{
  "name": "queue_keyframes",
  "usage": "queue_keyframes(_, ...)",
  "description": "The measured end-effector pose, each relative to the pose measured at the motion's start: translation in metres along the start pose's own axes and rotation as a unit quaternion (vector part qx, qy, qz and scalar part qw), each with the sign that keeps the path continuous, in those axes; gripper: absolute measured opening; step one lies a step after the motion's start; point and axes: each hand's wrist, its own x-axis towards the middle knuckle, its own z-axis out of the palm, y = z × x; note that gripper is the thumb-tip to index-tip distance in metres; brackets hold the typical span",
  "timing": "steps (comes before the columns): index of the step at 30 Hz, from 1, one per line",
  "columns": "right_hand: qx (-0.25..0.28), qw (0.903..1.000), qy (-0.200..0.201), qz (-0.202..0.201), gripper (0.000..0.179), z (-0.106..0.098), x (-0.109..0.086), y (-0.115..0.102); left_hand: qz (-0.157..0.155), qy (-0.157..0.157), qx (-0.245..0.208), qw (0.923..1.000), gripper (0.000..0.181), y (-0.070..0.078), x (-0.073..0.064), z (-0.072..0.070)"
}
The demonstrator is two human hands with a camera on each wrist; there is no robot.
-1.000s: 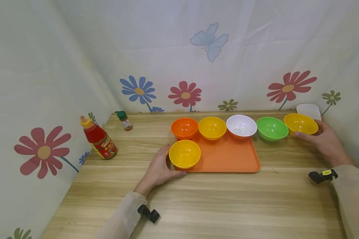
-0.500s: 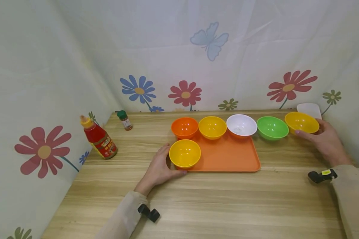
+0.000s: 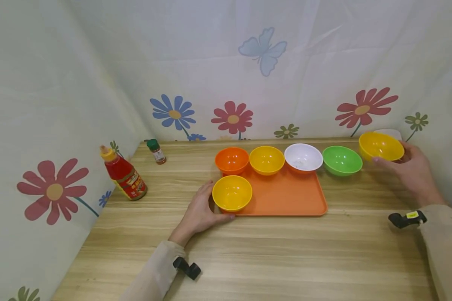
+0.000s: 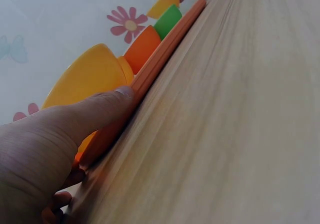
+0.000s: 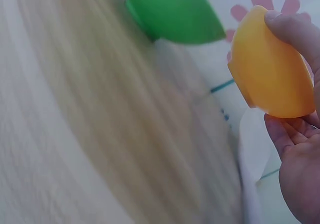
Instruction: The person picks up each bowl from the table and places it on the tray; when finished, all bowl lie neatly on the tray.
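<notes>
In the head view my right hand [image 3: 418, 173] holds a yellow bowl [image 3: 381, 147] at the far right, thumb at its near side. The right wrist view has this bowl [image 5: 272, 66] pinched between thumb and fingers, lifted off the table. My left hand [image 3: 199, 211] grips the front-left corner of an orange tray [image 3: 286, 198], beside another yellow bowl [image 3: 232, 193] that sits on that corner. In the left wrist view the thumb lies along the rim of the tray [image 4: 155, 58]; the other fingers are partly hidden.
Along the back stand an orange bowl [image 3: 232, 161], a yellow bowl [image 3: 267, 160], a white bowl [image 3: 303, 157] and a green bowl [image 3: 342, 160]. A red sauce bottle [image 3: 126, 175] and green-capped spice jar [image 3: 156, 151] stand left. A white object [image 3: 389, 133] lies behind the right-hand bowl.
My right hand has raised the yellow bowl, moving it slightly up and to the right, away from the green bowl. The left hand and the tray have stayed in place.
</notes>
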Motion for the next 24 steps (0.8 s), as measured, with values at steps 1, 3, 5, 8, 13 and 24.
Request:
queue_keyframes(1, 0.002, 1.0, 0.002, -0.005, 0.106, 0.0, 0.0, -0.003, 0.0, 0.0, 0.0, 1.0, 0.112, 0.0, 0.0, 0.0)
queue_keyframes(3, 0.004, 0.9999, 0.005, -0.015, 0.103, 0.002, -0.001, -0.011, 0.002, 0.0, -0.001, 1.0, 0.112, -0.001, 0.0, 0.0)
queue_keyframes(5, 0.003, 0.9997, 0.007, -0.025, 0.1, 0.003, -0.002, -0.02, 0.004, 0.0, -0.001, 1.0, 0.112, -0.001, 0.0, 0.0)
queue_keyframes(8, 0.001, 0.9993, 0.006, -0.038, 0.098, 0.004, -0.005, -0.035, 0.005, 0.001, -0.002, 1.0, 0.113, -0.001, 0.0, 0.0)
queue_keyframes(13, 0.012, 0.9979, -0.003, -0.064, 0.095, 0.007, -0.008, -0.058, 0.005, 0.001, -0.002, 1.0, 0.113, -0.002, 0.0, 0.0)
queue_keyframes(24, 0.029, 0.9938, -0.043, -0.099, 0.097, 0.021, -0.024, -0.101, 0.003, 0.0, 0.003, 1.0, 0.112, -0.001, 0.0, 0.0)
